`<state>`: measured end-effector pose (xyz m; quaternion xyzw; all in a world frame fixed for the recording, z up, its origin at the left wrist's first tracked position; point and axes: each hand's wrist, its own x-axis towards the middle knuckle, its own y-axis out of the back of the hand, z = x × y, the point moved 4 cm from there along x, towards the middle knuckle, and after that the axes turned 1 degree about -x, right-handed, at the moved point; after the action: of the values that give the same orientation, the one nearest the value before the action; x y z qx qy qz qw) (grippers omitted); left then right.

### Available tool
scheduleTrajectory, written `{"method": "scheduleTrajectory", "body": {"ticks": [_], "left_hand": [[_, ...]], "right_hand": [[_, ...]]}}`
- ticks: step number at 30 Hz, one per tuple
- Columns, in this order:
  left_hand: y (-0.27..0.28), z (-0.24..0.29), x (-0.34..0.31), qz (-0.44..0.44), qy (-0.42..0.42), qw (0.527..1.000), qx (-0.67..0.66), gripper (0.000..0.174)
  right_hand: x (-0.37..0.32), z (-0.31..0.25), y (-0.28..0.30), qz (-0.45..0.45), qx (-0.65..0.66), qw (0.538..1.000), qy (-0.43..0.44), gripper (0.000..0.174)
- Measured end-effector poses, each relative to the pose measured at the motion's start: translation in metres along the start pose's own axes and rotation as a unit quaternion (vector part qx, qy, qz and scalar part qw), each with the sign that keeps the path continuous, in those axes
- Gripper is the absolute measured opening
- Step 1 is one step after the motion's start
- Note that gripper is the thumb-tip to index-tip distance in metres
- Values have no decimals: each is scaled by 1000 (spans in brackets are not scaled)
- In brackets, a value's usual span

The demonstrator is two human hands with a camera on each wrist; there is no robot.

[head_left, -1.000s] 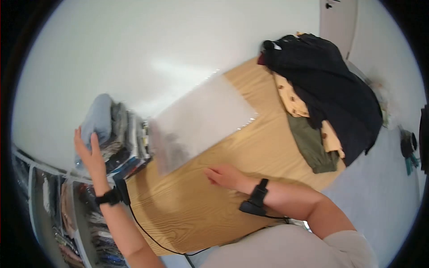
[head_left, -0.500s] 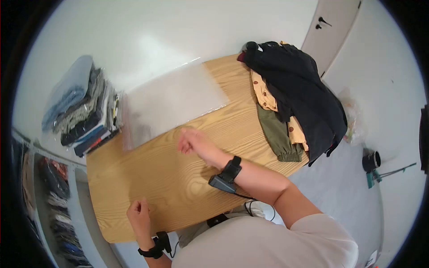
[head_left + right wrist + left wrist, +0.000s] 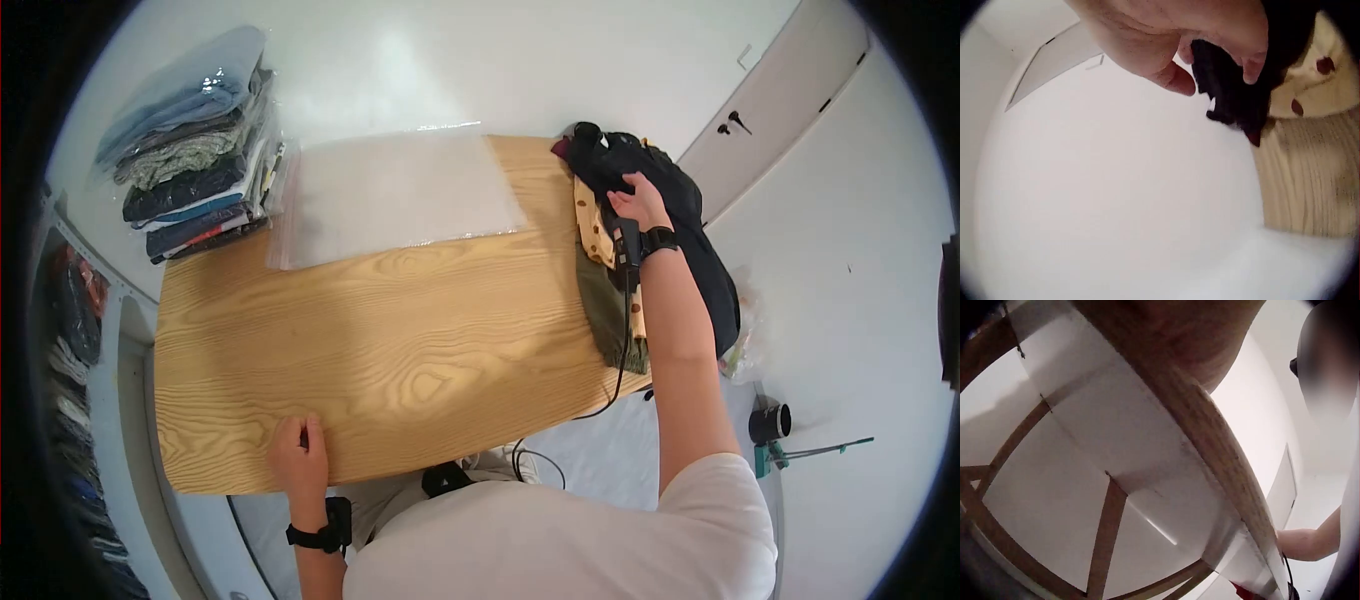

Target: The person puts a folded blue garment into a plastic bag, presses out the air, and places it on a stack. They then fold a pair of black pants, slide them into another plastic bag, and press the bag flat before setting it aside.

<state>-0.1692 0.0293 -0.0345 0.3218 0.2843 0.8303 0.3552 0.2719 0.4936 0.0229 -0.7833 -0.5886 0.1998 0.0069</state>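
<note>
Wooden table (image 3: 400,330) is backed by white wall (image 3: 400,60). Black garment (image 3: 690,215) is piled over spotted cloth (image 3: 598,240) at right end. Right hand (image 3: 645,207) is held over garment, thumb parted from fingers; contact cannot be told. Left hand (image 3: 298,460), loosely curled, is rested at front edge.

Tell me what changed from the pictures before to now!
The left hand moved away from the tall stack of plastic-wrapped folded clothes and came back to the near edge of the brown wooden table. The right hand moved from mid-table over to the right, to the crumpled black cloth garment, thumb and fingers apart. The stack, the flat clear plastic bag and the garment stayed put.
</note>
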Motion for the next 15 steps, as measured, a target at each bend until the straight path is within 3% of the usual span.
{"method": "scheduleTrajectory", "body": {"ticks": [4,6,8,12,15], "left_hand": [[2,5,-2,19,-20,999,24,27],[4,4,-2,20,-19,999,28,27],[3,4,-3,18,-38,998,38,27],[1,-1,-6,18,-25,999,25,25],[0,-6,-8,15,-12,999,29,24]], "right_hand": [[30,-3,11,-99,57,993,15,70],[26,1,4,-137,35,988,-62,68],[26,7,6,-120,42,990,-63,69],[36,1,13,-101,39,989,100,66],[16,-37,22,-99,-7,961,259,31]]}}
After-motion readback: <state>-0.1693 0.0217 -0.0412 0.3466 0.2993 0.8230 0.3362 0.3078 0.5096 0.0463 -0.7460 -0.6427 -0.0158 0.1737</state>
